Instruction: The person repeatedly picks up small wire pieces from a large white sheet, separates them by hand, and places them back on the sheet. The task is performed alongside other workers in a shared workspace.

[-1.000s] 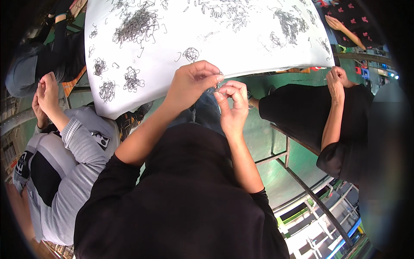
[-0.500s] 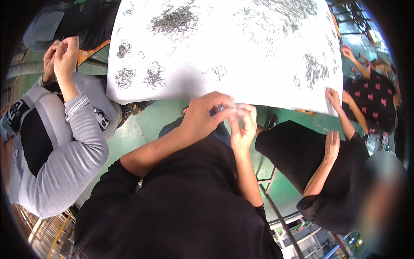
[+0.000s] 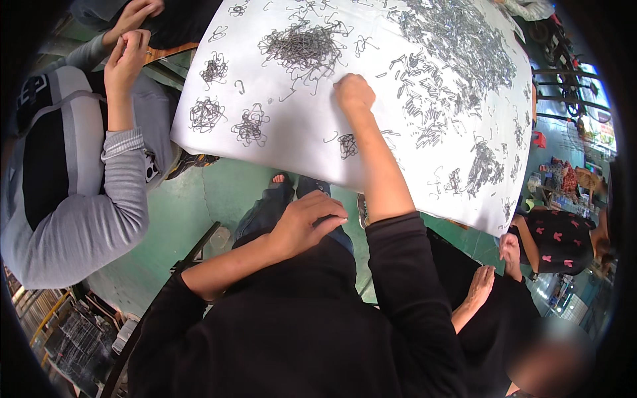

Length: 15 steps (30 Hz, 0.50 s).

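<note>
My right hand [image 3: 355, 93] reaches out over the white table top [image 3: 292, 149]. Its fingers are curled together at the right edge of a big pile of bent dark wire hooks [image 3: 303, 52]; whatever they grip is hidden. Below this forearm's left side lies a small bundle of hooks [image 3: 347, 146]. My left hand [image 3: 307, 224] hangs in front of my body, short of the table edge, thumb and forefinger pinched together. Anything between those fingertips is too small to make out.
Smaller hook heaps [image 3: 207, 114] lie at the table's left. Many short dark pieces [image 3: 458, 43] spread across its right side. A co-worker in a grey sleeve [image 3: 99, 205] sits at left; another co-worker's hand [image 3: 479, 286] is at right, beyond my right arm.
My hands, together fingertip to fingertip before, have parted. The right one has moved forward over the table to the hook pile; the left one has come down toward my body.
</note>
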Motion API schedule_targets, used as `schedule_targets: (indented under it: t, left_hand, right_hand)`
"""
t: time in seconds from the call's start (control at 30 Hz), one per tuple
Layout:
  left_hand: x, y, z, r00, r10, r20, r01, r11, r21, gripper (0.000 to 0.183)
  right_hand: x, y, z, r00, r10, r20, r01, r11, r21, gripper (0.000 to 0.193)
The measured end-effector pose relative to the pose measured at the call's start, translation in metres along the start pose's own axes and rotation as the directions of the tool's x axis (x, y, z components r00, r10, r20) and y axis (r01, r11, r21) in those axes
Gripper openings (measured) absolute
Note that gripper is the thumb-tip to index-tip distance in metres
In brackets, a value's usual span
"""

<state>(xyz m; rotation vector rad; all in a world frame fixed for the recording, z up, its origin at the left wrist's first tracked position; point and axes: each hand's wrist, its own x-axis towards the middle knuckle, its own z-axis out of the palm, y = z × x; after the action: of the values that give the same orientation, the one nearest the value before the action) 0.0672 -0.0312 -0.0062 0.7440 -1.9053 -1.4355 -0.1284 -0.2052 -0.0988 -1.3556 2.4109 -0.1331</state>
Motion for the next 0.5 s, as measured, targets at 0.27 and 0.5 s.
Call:
schedule_targets:
  t: [0.27, 0.5]
  left_hand:
    - [-0.011, -0.016, 0.01, 0.996, 0.083, 0.04, -0.083, 0.996, -0.022, 0.011]
    - [-0.017, -0.023, 0.016, 0.976, -0.031, 0.218, 0.039, 0.999, -0.035, 0.012]
  right_hand:
    - [-0.088, 0.055, 0.002, 0.994, -0.089, -0.07, 0.109, 0.907, 0.407, 0.012]
    - [-0.257, 0.09, -0.031, 0.965, 0.25, -0.072, 0.009, 0.247, 0.969, 0.006]
